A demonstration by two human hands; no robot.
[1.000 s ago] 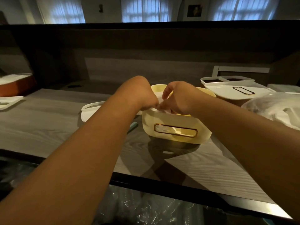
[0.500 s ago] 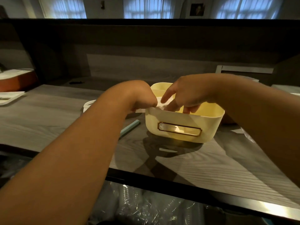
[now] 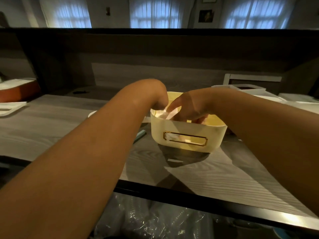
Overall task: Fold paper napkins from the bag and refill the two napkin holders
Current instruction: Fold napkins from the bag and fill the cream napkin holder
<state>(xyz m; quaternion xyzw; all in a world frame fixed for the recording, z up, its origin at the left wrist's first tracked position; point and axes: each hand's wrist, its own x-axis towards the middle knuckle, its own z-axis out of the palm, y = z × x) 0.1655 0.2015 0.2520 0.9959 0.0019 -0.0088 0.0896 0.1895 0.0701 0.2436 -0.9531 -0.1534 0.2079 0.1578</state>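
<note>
A cream napkin holder (image 3: 186, 133) with a gold label frame stands on the wooden table (image 3: 215, 173) in the middle of the view. A white folded napkin (image 3: 165, 114) lies at the holder's left inner side, just below the rim. My left hand (image 3: 155, 99) bends down at the wrist over the holder's left corner, and its curled fingers meet the napkin's left end, mostly hidden. My right hand (image 3: 191, 107) reaches into the holder from the right. Its index finger lies along the napkin and the other fingers curl down inside.
A second white holder (image 3: 241, 87) stands at the back right. A white lid (image 3: 91, 115) and a pale blue stick (image 3: 140, 135) lie left of the cream holder. An orange box (image 3: 19, 91) and white tray (image 3: 10, 107) sit far left. Clear plastic bags (image 3: 155, 221) lie below the table's dark front edge.
Both hands have sunk lower with the napkin, from above the rim down into the holder. The right hand's fingers now reach deeper inside.
</note>
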